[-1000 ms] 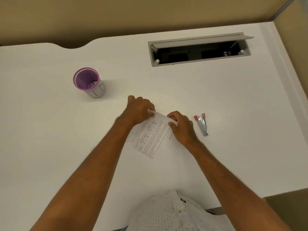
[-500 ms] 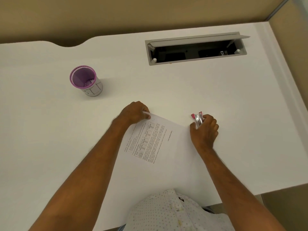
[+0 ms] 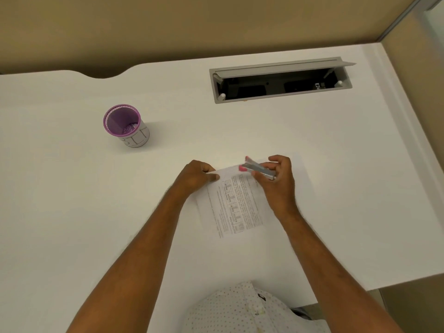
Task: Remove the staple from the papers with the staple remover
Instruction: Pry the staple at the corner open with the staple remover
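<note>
1. White desk [image 3: 72, 212] fills most of the frame, with a tan wall along the top, an open cable tray [image 3: 281, 80] at upper right and a purple cup [image 3: 125, 126] at upper left.
2. Papers [image 3: 230, 207] lie at centre frame, printed side up, their top edge running between the two hands.
3. Left hand [image 3: 197, 176] is closed on the papers' top left corner, pinching it between thumb and fingers and lifting it slightly off the desk.
4. Right hand [image 3: 278, 179] is closed around the remover [image 3: 258, 168], which sits above the papers' top edge with its pink tips pointing left, toward the pinched corner.
5. Those tips are near the corner but apart from it; the staple itself is too small to make out.
6. Judgement: the tool is picked up and the papers are steadied, so the set-up is done.
7. What is left is the main work: bringing the tips to the staple, getting under it and pulling it free.
</note>
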The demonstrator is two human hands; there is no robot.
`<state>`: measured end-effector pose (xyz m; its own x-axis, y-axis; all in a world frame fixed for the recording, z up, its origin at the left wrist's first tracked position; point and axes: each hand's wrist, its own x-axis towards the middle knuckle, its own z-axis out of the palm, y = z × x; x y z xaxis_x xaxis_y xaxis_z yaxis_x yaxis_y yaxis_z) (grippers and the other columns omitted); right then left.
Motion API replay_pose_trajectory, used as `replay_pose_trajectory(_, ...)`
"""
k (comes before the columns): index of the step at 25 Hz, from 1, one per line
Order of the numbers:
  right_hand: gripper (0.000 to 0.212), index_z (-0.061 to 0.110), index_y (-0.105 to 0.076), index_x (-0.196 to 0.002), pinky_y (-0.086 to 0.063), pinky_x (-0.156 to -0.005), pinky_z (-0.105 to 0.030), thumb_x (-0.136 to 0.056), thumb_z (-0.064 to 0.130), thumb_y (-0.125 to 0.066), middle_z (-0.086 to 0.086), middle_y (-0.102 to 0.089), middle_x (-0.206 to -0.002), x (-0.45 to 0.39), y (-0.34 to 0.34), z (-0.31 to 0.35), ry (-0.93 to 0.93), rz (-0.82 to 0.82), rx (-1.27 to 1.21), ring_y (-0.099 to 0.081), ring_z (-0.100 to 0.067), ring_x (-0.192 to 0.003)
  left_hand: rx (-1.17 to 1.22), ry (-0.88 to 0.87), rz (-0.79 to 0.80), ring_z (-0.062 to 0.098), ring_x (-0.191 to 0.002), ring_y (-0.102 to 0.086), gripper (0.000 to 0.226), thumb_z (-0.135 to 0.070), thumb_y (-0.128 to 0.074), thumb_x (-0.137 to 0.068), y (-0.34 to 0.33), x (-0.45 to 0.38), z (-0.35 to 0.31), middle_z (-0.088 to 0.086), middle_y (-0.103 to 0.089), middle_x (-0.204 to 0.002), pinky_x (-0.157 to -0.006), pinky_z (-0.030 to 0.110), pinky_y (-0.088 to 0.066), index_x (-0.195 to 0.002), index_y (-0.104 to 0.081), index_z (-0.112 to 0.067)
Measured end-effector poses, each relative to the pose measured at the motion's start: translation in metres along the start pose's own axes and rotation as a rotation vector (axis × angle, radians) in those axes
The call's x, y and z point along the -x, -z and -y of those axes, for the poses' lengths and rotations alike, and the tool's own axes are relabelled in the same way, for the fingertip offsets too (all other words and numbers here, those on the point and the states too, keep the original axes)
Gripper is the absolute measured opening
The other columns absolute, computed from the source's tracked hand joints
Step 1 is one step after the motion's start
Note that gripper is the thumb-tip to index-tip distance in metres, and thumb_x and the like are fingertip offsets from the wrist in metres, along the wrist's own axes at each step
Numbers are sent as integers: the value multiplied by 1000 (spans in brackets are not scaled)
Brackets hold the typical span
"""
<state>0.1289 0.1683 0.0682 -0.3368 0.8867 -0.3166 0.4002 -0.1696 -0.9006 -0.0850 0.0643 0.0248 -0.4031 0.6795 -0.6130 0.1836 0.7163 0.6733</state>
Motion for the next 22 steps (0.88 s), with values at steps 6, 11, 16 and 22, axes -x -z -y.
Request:
replay_pose_trajectory(6, 26, 17, -71, -104, -44, -71, -26, -83, 27, -82, 1, -66, -89, 0, -13, -4, -327, 223, -550, -55, -13, -80, 29, 1, 82, 22, -80, -75, 12, -25, -80, -86, -11, 0, 3, 3, -79, -88, -76, 37, -60, -83, -79, -14)
replay_pose_trajectory(11, 18, 19, -70, -99, -60, -76, -38, -96, 37, -68, -4, -71, -84, 4, -13, -19, -330, 226, -310, -69, -19, -78, 175, -14, 218, 24, -88, -79, 18, -16, -72, -94, -13, 4, 4, 10, -80, -105, -81, 36, -65, -106, -73, -4)
replay_pose_trajectory(16, 23, 25, -64, -113, -51, -74, -20, -98, 43, -62, 6, -66, -102, 6, -13, -37, 91, 305, 366, -64, -10, -88, 268, -1, 274, 24, -87, -80, 20, -14, -69, -95, -16, 6, 4, 6, -82, -102, -72, 30, -64, -113, -77, -10)
replay_pose_trajectory(22, 37, 25, -56, -138, -56, -92, -33, -101, 24, -59, 3, -59, -124, 10, -16, -51, 323, 269, 581, -61, -15, -108, 299, 8, 236, 21, -75, -78, 19, -26, -73, -95, -22, 4, 3, 8, -82, -92, -66, 26, -59, -93, -80, -9)
